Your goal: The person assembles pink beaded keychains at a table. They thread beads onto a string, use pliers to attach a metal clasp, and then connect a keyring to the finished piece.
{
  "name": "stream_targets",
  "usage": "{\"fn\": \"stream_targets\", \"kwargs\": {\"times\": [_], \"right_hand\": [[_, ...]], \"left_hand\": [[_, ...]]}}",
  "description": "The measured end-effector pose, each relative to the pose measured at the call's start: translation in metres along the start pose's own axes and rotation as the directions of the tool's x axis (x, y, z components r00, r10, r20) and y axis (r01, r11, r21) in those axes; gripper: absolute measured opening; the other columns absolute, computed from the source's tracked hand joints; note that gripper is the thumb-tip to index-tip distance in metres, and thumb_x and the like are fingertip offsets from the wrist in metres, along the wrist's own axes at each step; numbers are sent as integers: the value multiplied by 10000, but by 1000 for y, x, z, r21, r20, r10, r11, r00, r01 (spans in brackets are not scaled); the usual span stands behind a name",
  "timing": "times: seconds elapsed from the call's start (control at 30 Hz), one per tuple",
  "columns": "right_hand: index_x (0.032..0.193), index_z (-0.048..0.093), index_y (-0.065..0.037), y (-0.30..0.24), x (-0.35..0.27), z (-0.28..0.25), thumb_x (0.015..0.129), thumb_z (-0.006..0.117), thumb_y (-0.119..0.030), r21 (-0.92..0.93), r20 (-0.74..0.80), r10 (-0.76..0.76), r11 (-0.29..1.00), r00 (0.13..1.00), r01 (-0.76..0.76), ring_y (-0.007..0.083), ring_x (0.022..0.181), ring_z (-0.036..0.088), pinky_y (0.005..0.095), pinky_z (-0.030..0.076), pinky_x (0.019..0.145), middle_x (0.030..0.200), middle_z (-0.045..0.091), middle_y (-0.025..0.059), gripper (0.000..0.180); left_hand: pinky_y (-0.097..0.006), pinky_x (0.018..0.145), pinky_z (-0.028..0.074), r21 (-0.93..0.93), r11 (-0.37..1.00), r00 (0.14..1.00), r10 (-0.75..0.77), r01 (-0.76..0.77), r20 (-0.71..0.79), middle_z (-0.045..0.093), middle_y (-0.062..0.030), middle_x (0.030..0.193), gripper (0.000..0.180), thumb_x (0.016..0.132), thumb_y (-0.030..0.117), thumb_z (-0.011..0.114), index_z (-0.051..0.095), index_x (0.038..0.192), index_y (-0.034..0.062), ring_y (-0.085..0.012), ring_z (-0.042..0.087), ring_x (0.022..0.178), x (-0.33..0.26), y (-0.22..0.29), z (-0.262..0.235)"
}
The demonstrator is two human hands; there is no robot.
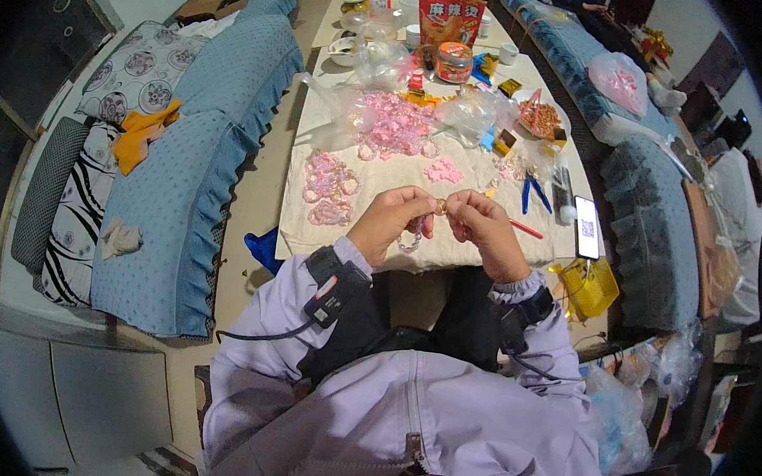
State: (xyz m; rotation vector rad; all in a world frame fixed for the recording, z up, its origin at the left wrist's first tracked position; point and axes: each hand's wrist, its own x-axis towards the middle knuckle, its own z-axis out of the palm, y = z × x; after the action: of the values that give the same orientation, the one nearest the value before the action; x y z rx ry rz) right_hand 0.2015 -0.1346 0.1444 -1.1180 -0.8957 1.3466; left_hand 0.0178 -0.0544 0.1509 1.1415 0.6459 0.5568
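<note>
My left hand (394, 221) and my right hand (488, 234) meet at the table's near edge, both with fingers pinched together. Between the fingertips sits a small gold-coloured piece (440, 207), too small to make out fully. A strand of lilac beads (414, 240), apparently a bracelet, hangs from my left fingers. To the left of my hands lie several pink and lilac beaded bracelets (330, 187). Just beyond them is a small cluster of pink beads (443, 171). Farther back spreads a large heap of pink beaded pieces (397, 124).
Blue-handled pliers (535, 195), a red pen-like stick (526, 230) and a lit phone (586, 226) lie at the right. A yellow basket (589, 287) hangs by the table edge. Clear plastic bags (471, 114), a jar (454, 62) and a red snack pouch (449, 17) stand farther back.
</note>
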Motion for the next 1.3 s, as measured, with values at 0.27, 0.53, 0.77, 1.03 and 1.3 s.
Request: {"fn": "stream_targets", "kwargs": {"times": [0.27,0.53,0.77,1.03,1.3], "right_hand": [[1007,658,-48,17,1,-3,974,635,-211,78,6,-48,996,999,48,40,648,466,204,356,582,782,569,-41,168],[1003,656,-47,24,-4,2,985,626,-224,295,-38,20,955,999,-8,39,632,445,202,338,570,786,555,-45,180],[1022,659,-47,28,-5,-2,989,645,-232,301,-14,-39,953,999,41,42,654,470,203,357,589,800,577,-39,188],[1067,663,-36,29,-3,-9,995,656,-235,84,-101,-196,975,975,205,54,705,514,218,405,630,869,642,-6,212],[1064,661,-49,32,-3,-9,970,688,-226,22,-84,-290,956,953,293,47,753,547,214,437,661,911,661,-16,202]], "left_hand": [[-221,692,451,-86,996,999,4,-1,35,654,-25,794,180,1004,209,604,660,1020,38,-101,611,738,0,-9,-3],[-235,733,444,-18,986,985,166,-167,-35,648,-19,841,173,1005,178,604,659,1055,22,-91,583,778,-2,-21,5],[-238,744,435,-2,981,978,194,-194,-81,653,-21,831,171,989,175,633,664,1056,21,-94,590,800,2,-29,8],[-240,759,438,-38,987,985,155,-158,-81,700,-56,903,223,1001,224,630,670,1082,19,-106,622,831,4,-27,9],[-272,798,499,-185,977,993,92,-104,-71,707,-76,954,210,1012,181,616,651,1136,16,-161,670,888,8,-29,10]]}}
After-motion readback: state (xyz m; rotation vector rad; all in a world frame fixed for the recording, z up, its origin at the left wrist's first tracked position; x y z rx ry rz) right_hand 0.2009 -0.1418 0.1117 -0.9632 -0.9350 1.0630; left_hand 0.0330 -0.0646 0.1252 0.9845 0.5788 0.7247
